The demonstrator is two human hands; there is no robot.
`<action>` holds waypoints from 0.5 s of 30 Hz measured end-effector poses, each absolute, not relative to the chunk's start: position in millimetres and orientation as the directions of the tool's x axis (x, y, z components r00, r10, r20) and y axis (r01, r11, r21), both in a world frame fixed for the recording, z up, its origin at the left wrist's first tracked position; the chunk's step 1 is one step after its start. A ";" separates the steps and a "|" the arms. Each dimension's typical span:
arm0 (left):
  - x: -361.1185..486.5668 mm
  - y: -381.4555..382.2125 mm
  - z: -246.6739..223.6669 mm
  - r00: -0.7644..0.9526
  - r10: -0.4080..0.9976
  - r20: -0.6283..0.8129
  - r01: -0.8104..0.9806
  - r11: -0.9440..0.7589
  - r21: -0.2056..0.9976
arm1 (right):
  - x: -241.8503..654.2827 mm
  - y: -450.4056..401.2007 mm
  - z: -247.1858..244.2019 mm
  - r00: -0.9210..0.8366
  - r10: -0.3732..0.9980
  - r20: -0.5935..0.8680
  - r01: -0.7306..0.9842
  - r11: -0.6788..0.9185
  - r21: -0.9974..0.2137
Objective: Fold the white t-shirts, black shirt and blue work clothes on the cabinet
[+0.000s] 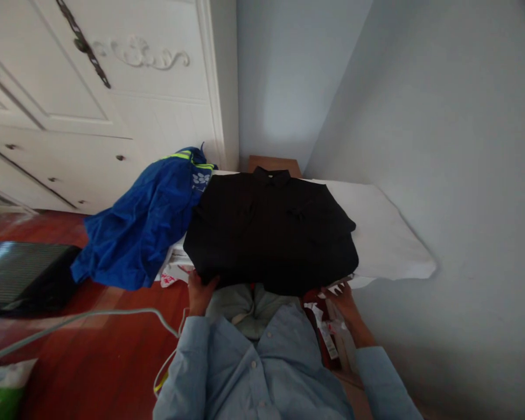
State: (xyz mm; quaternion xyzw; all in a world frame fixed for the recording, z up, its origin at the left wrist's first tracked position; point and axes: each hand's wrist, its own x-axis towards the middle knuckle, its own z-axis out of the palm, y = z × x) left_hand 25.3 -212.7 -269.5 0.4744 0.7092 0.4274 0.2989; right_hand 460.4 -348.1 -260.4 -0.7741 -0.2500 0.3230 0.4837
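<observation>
A black collared shirt [271, 233] lies spread out on a white-covered ironing board [385, 233], its collar at the far side and its hem towards me. At the near left corner of the hem, my left hand [202, 293] is closed on the cloth, with part of its fingers hidden. Close to the right end of the hem is my right hand [342, 297], its fingers apart at the board's near edge. Bunched blue clothing [144, 227] with yellow-green stripes hangs over the board's left end.
A white cabinet [157, 116] stands behind on the left, and a grey wall [455, 146] rises at the right. A pale hose [114, 312] crosses the red wooden floor [100, 350]. Plastic packaging [326, 332] lies beside my right forearm. A black ribbed object [26, 274] sits at far left.
</observation>
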 end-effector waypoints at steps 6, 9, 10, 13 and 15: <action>10.3 -221.8 -270.7 -0.112 0.936 -0.335 0.475 0.346 0.809 | 451.4 -354.9 -257.9 0.564 0.779 -0.274 0.128 -0.410 -0.903; -1.5 -225.0 -251.3 0.068 0.918 -0.391 0.472 0.316 0.823 | 444.8 -371.5 -247.3 0.560 0.767 -0.313 0.047 -0.407 -0.912; -4.2 -226.3 -240.9 0.129 0.907 -0.401 0.450 0.306 0.839 | 443.3 -378.2 -242.1 0.552 0.766 -0.328 0.006 -0.398 -0.918; -8.6 -232.1 -204.1 0.285 0.871 -0.400 0.345 0.297 0.891 | 441.9 -397.9 -222.7 0.513 0.775 -0.368 -0.101 -0.371 -0.923; -10.6 -237.1 -183.4 0.304 0.866 -0.397 0.275 0.319 0.907 | 442.5 -409.1 -208.3 0.494 0.786 -0.370 -0.132 -0.353 -0.926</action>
